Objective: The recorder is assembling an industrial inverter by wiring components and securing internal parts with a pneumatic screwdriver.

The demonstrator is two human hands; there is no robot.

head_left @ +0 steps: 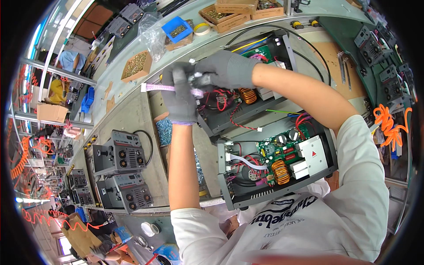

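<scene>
The step in hand appears to be handling wiring at the left end of the far case (289, 53), which lies open on the tabletop (126, 115). Two gloved hands meet there: the left hand (179, 95) seems to be gripping one pale purple ribbon cable (154, 87), its white plug sticking out leftward, away from the far case; the right hand (223, 70) is bent close beside it, blurred, so I cannot tell whether it grips anything. The next move probably calls for a firm hold on the cable and a clear view of its other end. Counting, there are two open cases, the near case (282, 190) sitting on the person's side of the far case; one copper coil (247, 95) visible in each; and, well left of the far case, two grey machines (120, 152) near each other.
</scene>
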